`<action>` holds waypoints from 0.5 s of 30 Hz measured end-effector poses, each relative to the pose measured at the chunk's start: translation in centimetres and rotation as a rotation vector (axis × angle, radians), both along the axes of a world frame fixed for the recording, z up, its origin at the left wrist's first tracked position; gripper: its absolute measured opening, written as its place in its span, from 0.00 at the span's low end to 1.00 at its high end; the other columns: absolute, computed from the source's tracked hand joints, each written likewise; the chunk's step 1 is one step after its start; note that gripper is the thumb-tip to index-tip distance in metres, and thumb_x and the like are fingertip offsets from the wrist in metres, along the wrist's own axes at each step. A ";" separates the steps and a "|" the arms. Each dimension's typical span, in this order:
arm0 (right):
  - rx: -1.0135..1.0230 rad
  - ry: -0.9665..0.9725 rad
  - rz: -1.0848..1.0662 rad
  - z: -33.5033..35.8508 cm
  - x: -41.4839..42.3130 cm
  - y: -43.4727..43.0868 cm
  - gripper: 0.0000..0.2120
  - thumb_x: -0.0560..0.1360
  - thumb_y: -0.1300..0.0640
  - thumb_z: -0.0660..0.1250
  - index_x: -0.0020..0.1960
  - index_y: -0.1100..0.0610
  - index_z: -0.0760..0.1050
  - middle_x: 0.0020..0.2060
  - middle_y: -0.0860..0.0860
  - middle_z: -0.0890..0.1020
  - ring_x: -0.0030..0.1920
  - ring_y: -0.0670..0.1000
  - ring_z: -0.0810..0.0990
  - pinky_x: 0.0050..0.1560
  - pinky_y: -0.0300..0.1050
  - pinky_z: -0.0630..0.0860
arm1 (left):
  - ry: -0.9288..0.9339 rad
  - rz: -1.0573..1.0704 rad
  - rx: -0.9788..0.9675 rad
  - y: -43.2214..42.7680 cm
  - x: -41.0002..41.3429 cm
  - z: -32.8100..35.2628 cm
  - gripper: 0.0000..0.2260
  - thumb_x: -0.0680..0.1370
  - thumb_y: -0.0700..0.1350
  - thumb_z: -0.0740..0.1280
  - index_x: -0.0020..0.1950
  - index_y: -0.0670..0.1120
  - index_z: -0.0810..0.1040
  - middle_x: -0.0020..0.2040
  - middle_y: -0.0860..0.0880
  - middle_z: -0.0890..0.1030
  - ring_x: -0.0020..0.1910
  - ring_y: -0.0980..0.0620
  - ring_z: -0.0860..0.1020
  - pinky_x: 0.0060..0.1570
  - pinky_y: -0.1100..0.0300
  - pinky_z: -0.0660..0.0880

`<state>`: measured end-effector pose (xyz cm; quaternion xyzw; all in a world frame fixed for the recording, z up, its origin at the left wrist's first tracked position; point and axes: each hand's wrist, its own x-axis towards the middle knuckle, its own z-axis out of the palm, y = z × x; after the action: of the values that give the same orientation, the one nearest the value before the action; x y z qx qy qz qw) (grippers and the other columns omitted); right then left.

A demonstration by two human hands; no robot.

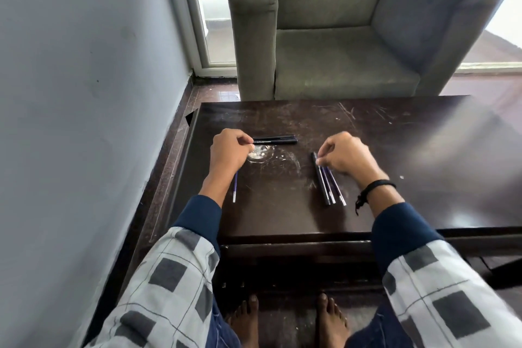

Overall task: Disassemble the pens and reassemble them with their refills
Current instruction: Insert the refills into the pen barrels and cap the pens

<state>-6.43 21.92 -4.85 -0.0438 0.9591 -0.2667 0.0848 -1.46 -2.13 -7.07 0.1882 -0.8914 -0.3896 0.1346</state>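
Left hand point(228, 150) pinches the paired pens point(278, 140) by one end above the stain point(258, 156). Right hand point(343, 154), right of the stain, pinches a barrel point(321, 179) laid beside refills point(334, 188), presumably sorting.

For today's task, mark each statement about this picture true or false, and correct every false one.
1. A grey armchair stands beyond the table. True.
2. The black pens at the left hand stand upright in a cup. False: they lie flat on the table, with the fingertips at one end of them.
3. A black band is on the right wrist. True.
4. The right hand rests in the person's lap. False: its fingertips pinch at a black barrel on the table, with two refills lying beside it.
5. One blue refill lies by the left wrist. True.
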 end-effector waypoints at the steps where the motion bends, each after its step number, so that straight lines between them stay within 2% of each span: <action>1: 0.032 0.002 0.000 -0.3 0.7 0.1 0.05 0.69 0.56 0.78 0.41 0.50 0.82 0.39 0.48 0.85 0.40 0.49 0.83 0.40 0.39 0.74 | -0.007 -0.013 0.006 0.4 0.3 -0.1 0.05 0.72 0.42 0.77 0.44 0.51 0.86 0.42 0.53 0.85 0.44 0.55 0.82 0.52 0.57 0.78; 4: 0.105 0.014 0.018 -1.3 2.7 0.3 0.06 0.69 0.56 0.77 0.41 0.50 0.81 0.39 0.50 0.84 0.43 0.54 0.84 0.43 0.42 0.76 | -0.021 -0.044 0.029 1.4 1.6 0.0 0.05 0.71 0.42 0.77 0.43 0.52 0.86 0.42 0.53 0.85 0.45 0.55 0.82 0.53 0.58 0.78; 9: 0.164 0.045 0.073 -1.9 4.4 0.0 0.10 0.71 0.60 0.74 0.40 0.48 0.75 0.43 0.50 0.82 0.47 0.58 0.82 0.43 0.44 0.71 | -0.041 -0.077 0.042 2.3 3.5 0.2 0.05 0.71 0.44 0.78 0.45 0.52 0.86 0.47 0.52 0.85 0.48 0.54 0.81 0.55 0.57 0.77; 15: 0.150 0.047 0.107 -2.2 4.4 -0.6 0.08 0.70 0.60 0.73 0.45 0.50 0.77 0.46 0.52 0.83 0.48 0.59 0.81 0.42 0.45 0.71 | -0.031 -0.055 0.070 1.8 4.0 0.2 0.05 0.72 0.45 0.78 0.44 0.55 0.86 0.47 0.54 0.86 0.49 0.55 0.81 0.56 0.56 0.77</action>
<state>-2.00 21.31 -7.04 -0.0949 0.9743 -0.1882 0.0796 2.50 -0.34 -6.85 0.1740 -0.8842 -0.4211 0.1031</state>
